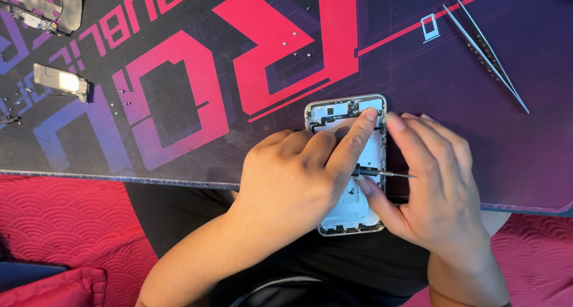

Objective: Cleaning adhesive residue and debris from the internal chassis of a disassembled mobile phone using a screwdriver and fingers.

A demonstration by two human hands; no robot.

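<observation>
A person's left hand (298, 175) lies across an opened phone frame (349, 163), its index finger stretched forward and pressed onto the upper part of the shell near the camera end, the other fingers curled loosely on the left edge, apparently to pin the housing flat; the right hand (427, 187) cups the frame's right edge with fingers held together and the thumb tucked in against the side, so the shell is braced from both sides, and a thin screwdriver (385, 174) lies across the frame between thumb and palm, its tip poking out to the right, though whether it is pinched or merely resting under the hand cannot be told; the frame, stripped of its screen and showing pale metal plates inside, sits at the near edge of a dark desk mat (179, 104) with bold red and purple shapes, its lower end overhanging the edge above the person's lap, close enough for both wrists to rest; farther out, a pair of long metal tweezers (486, 50) lies at the upper right, well apart, with a small card tray (430, 27) just to its left; tiny screws (295, 44) are scattered over the mat's middle, and removed parts, a small speaker module (61, 81) and a dark flex assembly (45, 11), are set aside at the far left, clear of the hands
</observation>
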